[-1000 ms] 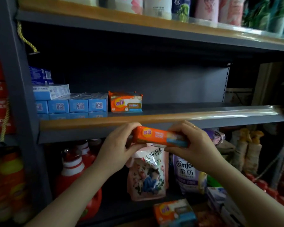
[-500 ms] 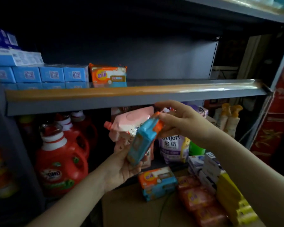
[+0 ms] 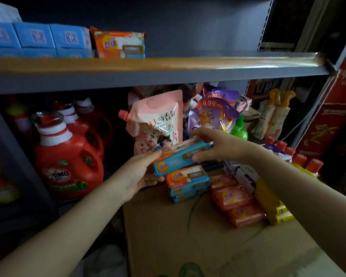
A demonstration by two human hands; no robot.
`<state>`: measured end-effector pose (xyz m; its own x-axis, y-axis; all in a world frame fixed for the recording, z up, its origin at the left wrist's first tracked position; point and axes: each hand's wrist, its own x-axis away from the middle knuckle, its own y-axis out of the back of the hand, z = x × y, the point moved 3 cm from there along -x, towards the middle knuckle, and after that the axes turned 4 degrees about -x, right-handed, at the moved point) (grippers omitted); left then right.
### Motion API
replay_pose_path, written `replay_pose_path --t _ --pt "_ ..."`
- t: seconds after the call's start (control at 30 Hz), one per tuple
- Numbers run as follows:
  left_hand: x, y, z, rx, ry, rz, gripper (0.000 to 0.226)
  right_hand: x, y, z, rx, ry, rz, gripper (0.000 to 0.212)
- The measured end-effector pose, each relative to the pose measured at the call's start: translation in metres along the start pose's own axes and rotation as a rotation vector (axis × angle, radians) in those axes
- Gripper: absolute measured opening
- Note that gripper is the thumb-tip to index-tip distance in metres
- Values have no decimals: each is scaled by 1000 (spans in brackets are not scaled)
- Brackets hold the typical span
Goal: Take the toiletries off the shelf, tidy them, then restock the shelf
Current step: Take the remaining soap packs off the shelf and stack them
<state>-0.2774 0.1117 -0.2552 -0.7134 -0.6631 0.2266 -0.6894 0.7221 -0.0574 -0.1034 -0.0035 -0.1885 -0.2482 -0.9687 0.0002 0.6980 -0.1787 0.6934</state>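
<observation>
An orange and blue soap pack (image 3: 180, 156) is held between both hands just above the cardboard box (image 3: 208, 236). My left hand (image 3: 142, 172) grips its left end from below. My right hand (image 3: 214, 145) pinches its right end between thumb and fingers. Directly under it a stack of two similar soap packs (image 3: 188, 182) lies on the box. One more orange soap pack (image 3: 119, 45) stands on the grey shelf (image 3: 188, 72), next to several blue boxes (image 3: 36, 39).
Pink soap bars (image 3: 234, 198) and yellow packs (image 3: 272, 202) lie on the box at the right. Below the shelf stand red detergent jugs (image 3: 66, 156), a pink refill pouch (image 3: 158, 120) and a purple pouch (image 3: 214, 114). Red cartons (image 3: 328, 126) stand at the far right.
Both hands carried the soap pack down from in front of the shelf edge to just above the stack on the box. The pack turned from steeply tilted to nearly flat, and my view dipped lower.
</observation>
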Motion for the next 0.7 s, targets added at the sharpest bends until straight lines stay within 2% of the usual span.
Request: replay_pose_path --t 0.1,0.23,0.33,0.57,0.7 --pt "-6 -5 12 -99 -76 -23 21 -7 -7 -10 317 137 4 71" --pt "-10 -10 24 -333 -124 19 36 -11 -20 -36 533 69 40 76" --pt "-14 -12 34 -418 -138 69 48 -16 -26 -53 552 9 23 82" --pt "-24 -19 51 -210 -68 61 35 -21 -26 -72 436 -96 115 78" --pt "-20 -8 53 -184 -15 119 49 -24 -31 -73 486 -87 153 87"
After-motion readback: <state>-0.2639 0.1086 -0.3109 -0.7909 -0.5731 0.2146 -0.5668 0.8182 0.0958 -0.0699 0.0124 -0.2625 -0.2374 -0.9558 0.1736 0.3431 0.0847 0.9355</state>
